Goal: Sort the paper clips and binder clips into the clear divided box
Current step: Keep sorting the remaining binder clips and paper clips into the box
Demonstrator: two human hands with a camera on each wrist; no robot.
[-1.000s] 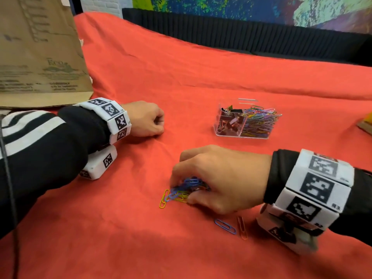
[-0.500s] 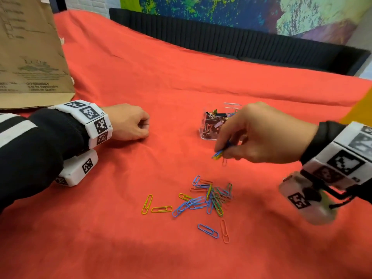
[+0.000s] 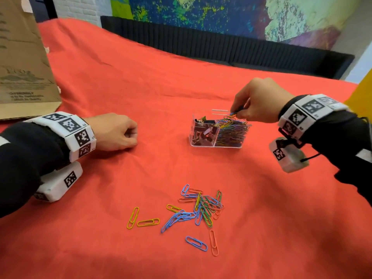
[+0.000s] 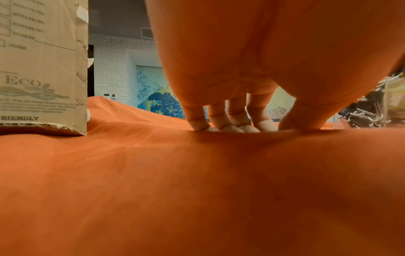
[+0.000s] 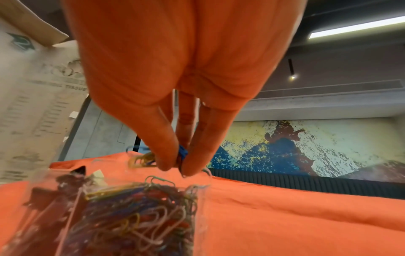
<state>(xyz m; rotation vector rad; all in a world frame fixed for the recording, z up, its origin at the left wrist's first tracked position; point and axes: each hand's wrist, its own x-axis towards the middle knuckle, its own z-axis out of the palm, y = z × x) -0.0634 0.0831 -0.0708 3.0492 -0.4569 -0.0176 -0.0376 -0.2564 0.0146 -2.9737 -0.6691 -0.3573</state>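
Two compartments divide the clear box (image 3: pixel 216 135), which stands on the red cloth (image 3: pixel 141 81): the left one holds dark binder clips (image 3: pixel 202 130), the right one a heaped tangle of coloured paper clips (image 3: pixel 231 130). Directly above the right compartment hangs the right hand (image 3: pixel 259 101), thumb and fingertips pressed together in a pinch on a small bunch of clips (image 3: pixel 233 113). The right wrist view shows what the head view cannot: the held bunch (image 5: pixel 181 155) is blue between the fingers (image 5: pixel 197 150), with yellow loops trailing to one side, and it sits just above the heap in the box (image 5: pixel 197 199) without clearly touching it. Only the head view shows the loose clips (image 3: pixel 198 208) that lie scattered on the cloth nearer the person, well apart from the box. The left hand (image 3: pixel 114 131) rests on the cloth to the left, holding nothing; the left wrist view shows its fingers (image 4: pixel 228 121) curled down, tips touching the cloth (image 4: pixel 153 181), with the box (image 4: pixel 392 104) at the right edge. A cardboard carton (image 3: pixel 22 63) stands at the far left.
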